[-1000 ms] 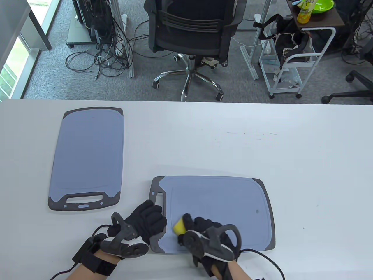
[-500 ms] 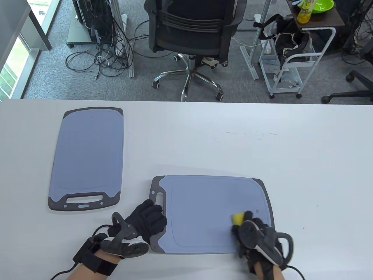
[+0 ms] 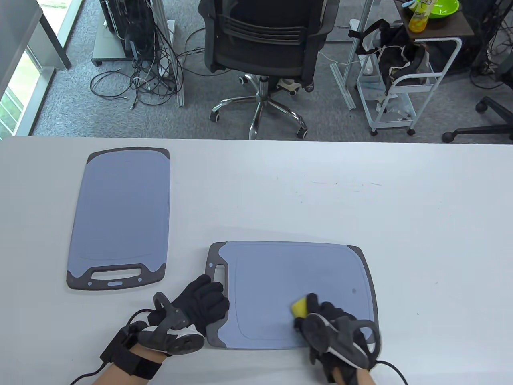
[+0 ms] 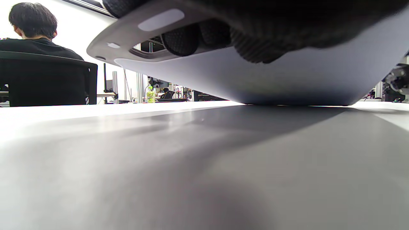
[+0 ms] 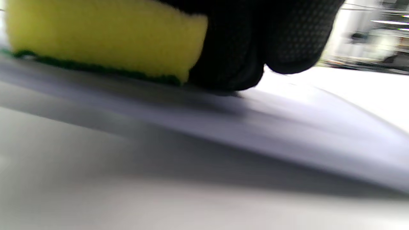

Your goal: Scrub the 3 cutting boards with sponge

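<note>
Two blue cutting boards with dark grey handle ends lie on the white table. The far one sits at the left, untouched. The near one lies in front of me, handle to the left. My left hand holds that handle end, fingers curled against the board. My right hand grips a yellow sponge and presses it on the board's near right part. In the right wrist view the sponge's green scrub side lies flat on the board. No third board is in view.
A small dark spot marks the near board to the right of the sponge. Beyond the table's far edge stand an office chair, floor cables and a white cart. A seated person shows in the left wrist view.
My right hand swept the sponge from the board's left part to its right edge, then back left toward the middle. My left hand and both boards stayed put.
</note>
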### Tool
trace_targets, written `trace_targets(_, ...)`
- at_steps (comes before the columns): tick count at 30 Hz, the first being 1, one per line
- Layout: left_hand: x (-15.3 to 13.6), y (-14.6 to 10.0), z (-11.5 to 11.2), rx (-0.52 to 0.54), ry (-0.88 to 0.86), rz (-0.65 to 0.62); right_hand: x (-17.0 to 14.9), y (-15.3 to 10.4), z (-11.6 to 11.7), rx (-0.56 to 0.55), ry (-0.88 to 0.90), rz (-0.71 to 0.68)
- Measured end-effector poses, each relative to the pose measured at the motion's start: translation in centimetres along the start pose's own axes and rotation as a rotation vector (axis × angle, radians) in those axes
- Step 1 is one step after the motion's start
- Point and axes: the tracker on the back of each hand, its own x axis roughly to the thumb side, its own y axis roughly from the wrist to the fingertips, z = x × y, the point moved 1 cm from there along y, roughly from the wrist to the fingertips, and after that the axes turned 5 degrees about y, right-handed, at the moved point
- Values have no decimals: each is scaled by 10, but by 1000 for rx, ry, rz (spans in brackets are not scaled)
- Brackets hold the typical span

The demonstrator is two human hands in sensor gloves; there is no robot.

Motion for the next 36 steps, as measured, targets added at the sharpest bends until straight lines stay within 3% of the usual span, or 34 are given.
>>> trace_targets(3, 0, 0, 0, -5, -1, 3, -71, -5, 4, 6, 71, 223)
trace_targets(6, 0, 1, 0, -8, 0, 5, -77, -5, 5, 40, 106, 243)
trace_targets(8, 0, 1, 0, -10, 0, 10, -54, -3, 2, -21, 16, 172)
trace_targets(9, 0, 1, -1, -11, -1, 10, -33, -2, 0, -22, -14, 45)
trace_targets(11, 0, 1, -1, -12, 0, 9, 15, -5, -2, -28, 54, -72)
trace_targets(15, -3, 2, -2, -24, 6, 25, 143, -22, -6, -39, 26, -458)
trace_targets(17, -4, 3, -3, -29, 7, 31, 190, -32, -7, -49, -4, -569)
trace_targets(19, -4, 3, -3, -29, 10, 35, 217, -37, -7, -55, -15, -618)
trace_targets(21, -5, 3, -3, -32, 11, 40, 223, -37, -7, -61, -85, -618)
trace_targets(23, -6, 3, -3, -35, 11, 38, 208, -36, -6, -66, -79, -607)
trace_targets(26, -6, 4, -3, -40, 12, 40, 157, -34, -2, -45, -86, -495)
trace_targets(28, -6, 4, -3, -43, 13, 42, 115, -32, 1, -44, -63, -439)
trace_targets(33, -6, 5, -3, -48, 11, 46, -28, -22, 5, 7, -49, -55)
trace_targets(36, -7, 6, -4, -56, 11, 52, -87, -22, 6, 47, -38, 107)
